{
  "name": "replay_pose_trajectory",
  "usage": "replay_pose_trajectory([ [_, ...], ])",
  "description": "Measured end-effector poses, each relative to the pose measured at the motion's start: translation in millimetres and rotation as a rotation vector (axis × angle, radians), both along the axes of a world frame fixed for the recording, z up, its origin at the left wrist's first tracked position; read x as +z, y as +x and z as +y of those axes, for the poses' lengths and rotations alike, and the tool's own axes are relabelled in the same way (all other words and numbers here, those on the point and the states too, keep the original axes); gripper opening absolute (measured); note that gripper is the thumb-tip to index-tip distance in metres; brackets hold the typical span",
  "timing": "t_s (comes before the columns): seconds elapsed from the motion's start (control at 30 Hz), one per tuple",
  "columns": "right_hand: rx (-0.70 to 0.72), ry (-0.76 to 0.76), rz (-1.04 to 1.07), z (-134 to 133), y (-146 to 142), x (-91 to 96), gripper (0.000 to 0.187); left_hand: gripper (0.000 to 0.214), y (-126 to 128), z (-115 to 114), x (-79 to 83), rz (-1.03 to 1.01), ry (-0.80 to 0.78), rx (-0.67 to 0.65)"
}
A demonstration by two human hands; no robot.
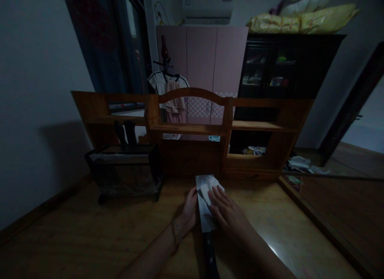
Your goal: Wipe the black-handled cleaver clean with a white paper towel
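A cleaver [204, 209] lies flat on the wooden desk [105, 231], blade pointing away from me, its dark handle towards me. My right hand [229, 215] rests on the blade with fingers stretched flat, pressing a white tissue [210, 187] onto the metal. My left hand [189, 209] sits at the blade's left edge, fingers curled against it. A thin band circles my left wrist.
A black knife rack [126, 171] with two dark handles stands at the back left. A wooden shelf unit [192, 131] runs along the desk's far edge. Behind it are a pink wardrobe, hanging clothes and a dark cabinet. The desk's right edge drops off.
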State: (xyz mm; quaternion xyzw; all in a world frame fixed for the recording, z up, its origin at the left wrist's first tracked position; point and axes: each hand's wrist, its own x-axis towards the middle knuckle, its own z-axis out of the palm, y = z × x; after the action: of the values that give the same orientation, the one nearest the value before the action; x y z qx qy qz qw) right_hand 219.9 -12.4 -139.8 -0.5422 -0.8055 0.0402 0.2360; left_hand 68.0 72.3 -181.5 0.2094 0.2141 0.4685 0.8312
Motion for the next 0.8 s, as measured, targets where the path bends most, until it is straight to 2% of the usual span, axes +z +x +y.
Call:
replay_pose_trajectory([
  [0.17, 0.027, -0.033, -0.027, -4.0, -5.9, 2.5, 0.053, 0.024, -1.1, 3.9, -4.7, 0.003, -0.013, 0.074],
  [0.43, 0.060, -0.017, -0.019, -3.9, -5.8, 3.9, 0.054, 0.027, 0.4, 3.3, 2.1, -0.111, -0.019, -0.038],
  [0.5, 0.092, -0.013, -0.018, -5.9, -7.0, 5.9, 0.055, 0.029, 1.4, 3.9, -0.8, -0.111, -0.038, -0.077],
  [0.63, 0.158, -0.016, -0.004, -10.5, -9.1, 10.7, 0.055, 0.030, 2.5, 6.6, -9.9, -0.107, -0.074, -0.061],
  [0.8, 0.163, -0.085, 0.000, -12.3, -9.6, 13.2, 0.055, 0.031, 4.2, 8.7, -17.1, -0.089, -0.064, -0.079],
])
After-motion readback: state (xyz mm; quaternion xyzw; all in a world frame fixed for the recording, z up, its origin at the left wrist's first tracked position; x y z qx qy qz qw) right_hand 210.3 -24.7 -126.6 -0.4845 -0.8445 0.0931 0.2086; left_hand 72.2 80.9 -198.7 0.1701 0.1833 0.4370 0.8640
